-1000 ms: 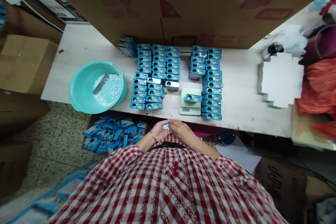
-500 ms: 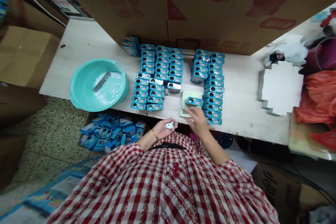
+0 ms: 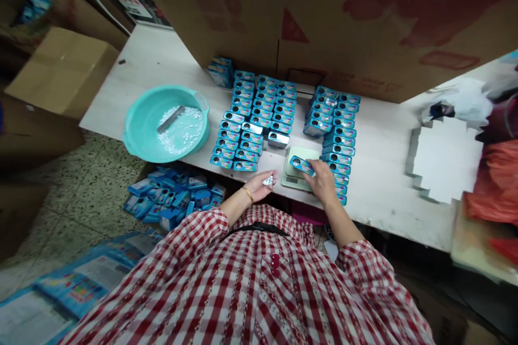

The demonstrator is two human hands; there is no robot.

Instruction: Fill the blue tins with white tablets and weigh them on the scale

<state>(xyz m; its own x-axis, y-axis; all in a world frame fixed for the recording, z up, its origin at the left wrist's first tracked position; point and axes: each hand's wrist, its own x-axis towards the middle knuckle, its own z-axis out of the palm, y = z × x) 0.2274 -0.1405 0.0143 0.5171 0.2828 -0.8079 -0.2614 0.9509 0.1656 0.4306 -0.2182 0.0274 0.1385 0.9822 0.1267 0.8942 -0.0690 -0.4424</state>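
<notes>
My left hand [image 3: 258,186] is palm up and cupped at the table's front edge, holding a small heap of white pellets [image 3: 267,180]. On the pale green scale [image 3: 292,179], my right hand [image 3: 321,178] grips the right end of a small blue tin [image 3: 300,164] between thumb and fingers. A round dark opening shows in the tin's top. Rows of similar blue tins [image 3: 339,148] stand just beyond and right of that hand. More blue tins [image 3: 246,153] stand in rows to the left of the scale.
A turquoise basin [image 3: 135,132] with white pellets and a metal bar [image 3: 170,119] stands on the left. Below the table edge lies a heap of blue packs [image 3: 162,199]. A large cardboard box [image 3: 251,11] closes off the back; flat white card [image 3: 447,159] lies on the right.
My right hand has gone from spread fingers beside the tin to gripping it, and the tin is turned a little. My left hand still holds the pellets, its fingers curled more. The view has shifted.
</notes>
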